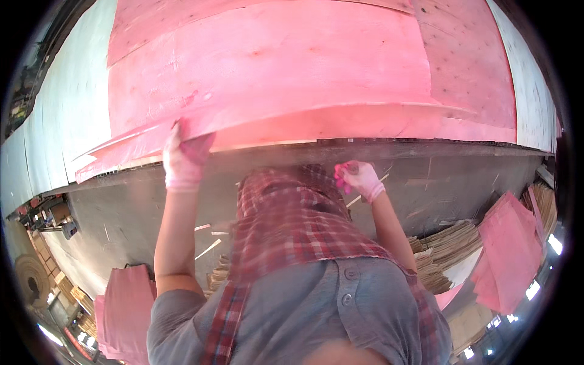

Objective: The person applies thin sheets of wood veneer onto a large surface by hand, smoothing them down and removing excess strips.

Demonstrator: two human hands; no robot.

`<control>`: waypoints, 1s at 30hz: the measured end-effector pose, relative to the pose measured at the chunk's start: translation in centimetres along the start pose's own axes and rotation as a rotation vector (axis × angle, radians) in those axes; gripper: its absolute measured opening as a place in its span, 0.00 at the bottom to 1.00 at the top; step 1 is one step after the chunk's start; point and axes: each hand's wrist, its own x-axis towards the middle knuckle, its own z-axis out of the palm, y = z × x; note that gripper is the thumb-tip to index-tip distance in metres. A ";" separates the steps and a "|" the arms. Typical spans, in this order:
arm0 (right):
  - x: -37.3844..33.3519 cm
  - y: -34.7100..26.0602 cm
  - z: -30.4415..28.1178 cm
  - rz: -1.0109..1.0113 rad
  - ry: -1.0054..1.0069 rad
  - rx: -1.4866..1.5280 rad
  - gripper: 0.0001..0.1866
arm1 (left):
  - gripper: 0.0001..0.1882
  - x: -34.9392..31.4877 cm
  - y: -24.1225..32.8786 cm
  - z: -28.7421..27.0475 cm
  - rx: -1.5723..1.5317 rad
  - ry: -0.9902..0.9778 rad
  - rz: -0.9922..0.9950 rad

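Pink-stained wood veneer sheets (274, 67) cover the wide work surface in front of me. The near edge of one thin sheet is lifted and bowed, running from the left toward the right. My left hand (184, 159), in a white glove stained pink, is closed on this raised edge at the left. My right hand (360, 177), gloved the same way, hangs just off the near edge of the surface, right of my body. Its fingers are curled in, and whatever they may hold is hidden. It does not touch the sheets.
Pale veneer (88, 91) shows left of the pink sheets, and another pale strip (529, 79) at right. Pink sheets (126, 310) hang behind me at left; more pink sheets (508, 249) lie by veneer stacks (447, 246) at right. Wood slivers litter the grey floor (420, 182).
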 end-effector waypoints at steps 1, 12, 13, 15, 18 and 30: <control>-0.7 2.1 -1.1 -0.031 0.046 -0.043 0.09 | 0.19 -1.9 -0.1 -0.7 0.005 0.078 0.028; -7.8 14.0 -3.6 0.316 -0.093 -0.198 0.13 | 0.22 -16.7 -10.6 -16.3 -0.037 0.113 -0.117; -8.8 15.0 -3.8 0.283 -0.070 -0.134 0.14 | 0.20 -17.2 -11.8 -16.7 -0.055 0.159 -0.151; -10.9 16.6 -4.1 0.237 -0.037 -0.010 0.14 | 0.16 -18.1 -13.6 -16.8 -0.079 0.261 -0.231; -12.6 17.7 -4.4 0.175 -0.018 0.112 0.15 | 0.17 -17.6 -15.2 -19.4 -0.073 0.307 -0.209; -7.8 3.5 3.0 -0.086 -0.098 -0.033 0.14 | 0.18 -3.1 -3.8 -7.4 -0.021 -0.055 0.174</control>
